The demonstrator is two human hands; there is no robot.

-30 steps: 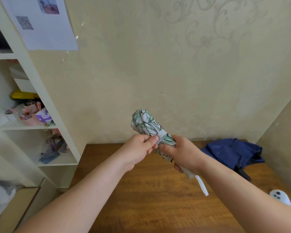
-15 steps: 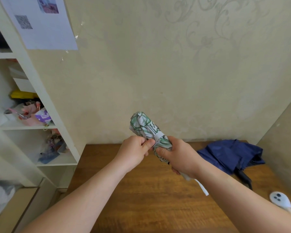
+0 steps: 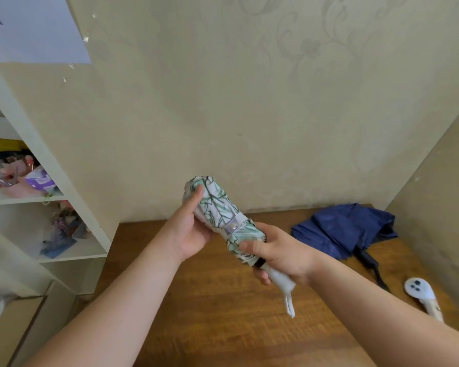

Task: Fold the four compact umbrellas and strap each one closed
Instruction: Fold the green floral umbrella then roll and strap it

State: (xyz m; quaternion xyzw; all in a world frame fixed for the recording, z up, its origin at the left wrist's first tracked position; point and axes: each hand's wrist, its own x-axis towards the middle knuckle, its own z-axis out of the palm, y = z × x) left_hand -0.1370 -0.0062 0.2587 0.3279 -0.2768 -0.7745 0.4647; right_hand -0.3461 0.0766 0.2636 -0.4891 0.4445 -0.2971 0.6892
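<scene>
I see the strap (image 3: 235, 225) is snapped now; my left hand (image 3: 190, 229) moved to cup the leafy umbrella (image 3: 217, 210), right hand (image 3: 278, 254) grips it; blue umbrella (image 3: 339, 229) beside it waits

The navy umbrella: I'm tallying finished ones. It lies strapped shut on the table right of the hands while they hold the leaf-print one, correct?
Not strapped: the head view shows the navy umbrella lying loose and rumpled on the table. The leaf-print umbrella is held as stated.
</scene>
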